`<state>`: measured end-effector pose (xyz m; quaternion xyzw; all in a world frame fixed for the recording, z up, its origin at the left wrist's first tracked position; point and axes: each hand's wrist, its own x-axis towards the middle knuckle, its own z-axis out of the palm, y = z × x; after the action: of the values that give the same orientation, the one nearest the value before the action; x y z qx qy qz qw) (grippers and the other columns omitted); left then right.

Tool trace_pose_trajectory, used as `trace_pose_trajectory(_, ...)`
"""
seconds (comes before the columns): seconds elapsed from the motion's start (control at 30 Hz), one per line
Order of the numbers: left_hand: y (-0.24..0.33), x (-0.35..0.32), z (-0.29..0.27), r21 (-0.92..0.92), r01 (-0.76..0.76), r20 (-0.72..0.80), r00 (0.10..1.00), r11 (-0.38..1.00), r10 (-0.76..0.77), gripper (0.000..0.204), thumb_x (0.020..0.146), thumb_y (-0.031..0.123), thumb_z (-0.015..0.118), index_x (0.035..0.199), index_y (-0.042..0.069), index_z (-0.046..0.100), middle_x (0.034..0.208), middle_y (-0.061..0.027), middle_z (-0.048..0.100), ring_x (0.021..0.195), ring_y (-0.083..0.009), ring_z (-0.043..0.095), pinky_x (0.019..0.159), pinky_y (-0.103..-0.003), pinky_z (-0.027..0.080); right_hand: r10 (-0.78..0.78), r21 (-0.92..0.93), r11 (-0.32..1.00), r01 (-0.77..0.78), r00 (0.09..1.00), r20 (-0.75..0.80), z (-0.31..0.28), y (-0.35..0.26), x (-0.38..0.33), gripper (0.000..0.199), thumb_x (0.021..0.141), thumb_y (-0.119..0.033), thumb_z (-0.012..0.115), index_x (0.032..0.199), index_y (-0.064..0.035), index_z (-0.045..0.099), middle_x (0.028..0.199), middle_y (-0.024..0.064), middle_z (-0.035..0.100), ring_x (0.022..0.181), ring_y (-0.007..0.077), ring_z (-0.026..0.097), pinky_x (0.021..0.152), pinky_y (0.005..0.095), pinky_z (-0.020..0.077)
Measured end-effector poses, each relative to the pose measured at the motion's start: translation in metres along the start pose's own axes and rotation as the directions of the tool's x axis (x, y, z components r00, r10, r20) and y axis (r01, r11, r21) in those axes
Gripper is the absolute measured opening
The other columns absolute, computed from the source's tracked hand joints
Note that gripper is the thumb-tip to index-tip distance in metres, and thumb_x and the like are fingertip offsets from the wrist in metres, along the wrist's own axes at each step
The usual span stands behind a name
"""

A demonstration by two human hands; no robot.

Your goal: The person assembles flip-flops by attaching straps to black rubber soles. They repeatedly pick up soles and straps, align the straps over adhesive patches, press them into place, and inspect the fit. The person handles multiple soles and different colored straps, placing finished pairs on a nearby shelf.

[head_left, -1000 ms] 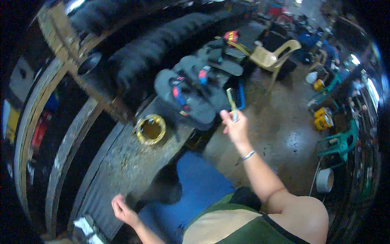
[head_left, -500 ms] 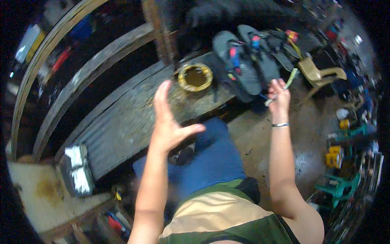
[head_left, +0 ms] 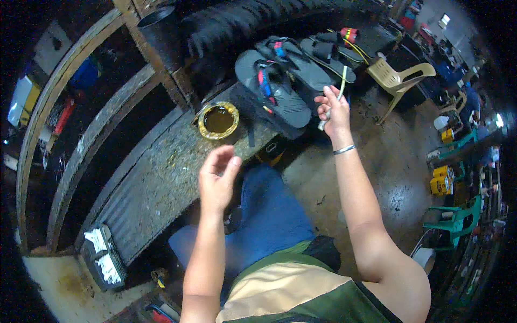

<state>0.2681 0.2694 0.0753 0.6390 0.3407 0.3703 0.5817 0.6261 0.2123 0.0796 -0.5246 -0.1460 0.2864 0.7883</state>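
My right hand [head_left: 334, 110] is raised beside a pile of dark flip-flops [head_left: 285, 81] and grips a thin brush [head_left: 335, 97] with a pale yellow-green handle. A bracelet sits on that wrist. My left hand [head_left: 216, 180] hovers open above the worn grey workbench [head_left: 156, 183], fingers loosely curled, holding nothing. A round gold-rimmed tin [head_left: 218, 120] of brown glue stands on the bench between my left hand and the flip-flops. The nearest flip-flop [head_left: 272, 89] has red and blue straps.
A beige plastic chair [head_left: 401, 75] stands on the concrete floor behind the flip-flops. Green chairs [head_left: 455, 220] and yellow containers [head_left: 444, 180] are at the right. A small tray with white pieces [head_left: 102, 255] lies at the bench's near left end. My knees in blue trousers [head_left: 269, 215] are under the bench.
My left hand has dropped lower and closer to me, fingers curling in. My right hand stays by the flip-flops holding the brush. My head has turned slightly.
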Motion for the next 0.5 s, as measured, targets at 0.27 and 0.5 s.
trace_pose_trajectory(0.27,0.019,0.088,0.116,0.317,-0.232,-0.209,0.929,0.92,0.306,0.087,0.085,0.023,0.084,0.154,0.001,0.036,0.147,-0.0257,0.044,0.13,-0.0387,0.051,0.111,-0.046,0.043,0.003,0.002,1.0,-0.003,0.999,-0.048,0.0,-0.02,0.008,0.041,0.097,-0.037,0.074,0.122,-0.0103,0.055,0.078,0.0095,0.068,0.046,0.0116,0.057,0.035,0.0229,0.034)
trace_pose_trajectory(0.5,0.025,0.141,0.13,0.137,-0.108,-0.386,0.91,0.985,0.154,0.049,0.084,0.015,0.081,0.128,0.002,0.065,0.12,-0.0153,0.062,0.113,-0.0267,0.06,0.1,-0.04,0.048,-0.051,-0.168,0.985,0.024,0.986,-0.16,-0.01,-0.023,0.017,0.051,0.094,-0.041,0.078,0.125,-0.0053,0.059,0.08,0.0036,0.061,0.046,0.0102,0.054,0.036,0.0227,0.0353)
